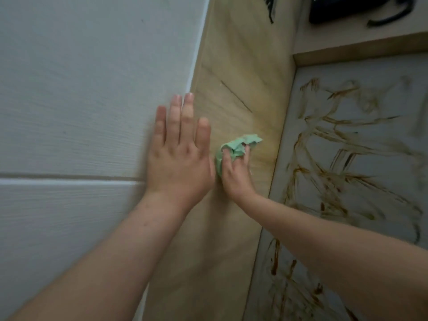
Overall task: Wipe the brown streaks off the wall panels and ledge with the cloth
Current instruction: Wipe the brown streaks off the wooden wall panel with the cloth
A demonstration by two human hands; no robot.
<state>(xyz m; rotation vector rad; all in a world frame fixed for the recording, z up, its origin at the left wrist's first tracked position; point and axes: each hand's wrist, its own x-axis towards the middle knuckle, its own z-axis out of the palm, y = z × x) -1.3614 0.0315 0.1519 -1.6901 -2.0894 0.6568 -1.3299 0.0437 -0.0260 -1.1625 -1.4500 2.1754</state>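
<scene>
The left hand (178, 144) is laid flat, fingers straight and close together, against the white wall panel (81, 89), right at its edge beside the wooden ledge (243, 89). The green cloth (234, 147) is bunched up and gripped in the right hand (236, 174), fingers curled round it, and is pressed onto the ledge just beside the left hand. On the far side of the ledge, a second panel (382, 93) is seen covered in brown streaks (335, 158). A dark object (347, 8) is glimpsed at the top right, too cropped to be made out.
</scene>
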